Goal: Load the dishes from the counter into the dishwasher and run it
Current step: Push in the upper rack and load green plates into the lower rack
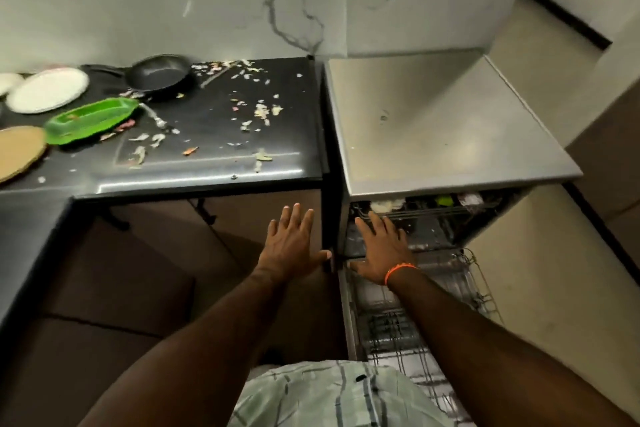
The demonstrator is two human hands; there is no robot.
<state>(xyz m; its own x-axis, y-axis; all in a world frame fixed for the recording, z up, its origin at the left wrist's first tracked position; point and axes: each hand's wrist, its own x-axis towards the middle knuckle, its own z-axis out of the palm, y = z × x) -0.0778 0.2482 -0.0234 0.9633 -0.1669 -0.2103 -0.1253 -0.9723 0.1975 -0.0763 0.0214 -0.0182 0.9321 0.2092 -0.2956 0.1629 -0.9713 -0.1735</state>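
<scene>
The dishwasher (446,135) stands at the right with its door down and the lower wire rack (450,291) pulled out. Its upper rack (433,210) holds a white dish and a green item. My right hand (381,248), with an orange wristband, reaches with straight fingers to the upper rack's front edge. My left hand (291,241) hovers flat with spread fingers, left of the dishwasher, below the counter edge. On the black counter (214,135) lie a black frying pan (159,74), a white plate (48,90), a green tray (91,120), a tan plate (19,151) and a fork (154,116).
Food scraps are scattered over the black counter. A marble-patterned wall rises behind it. Brown cabinet fronts run under the counter at the left. Pale floor lies to the right of the dishwasher, bordered by a dark skirting.
</scene>
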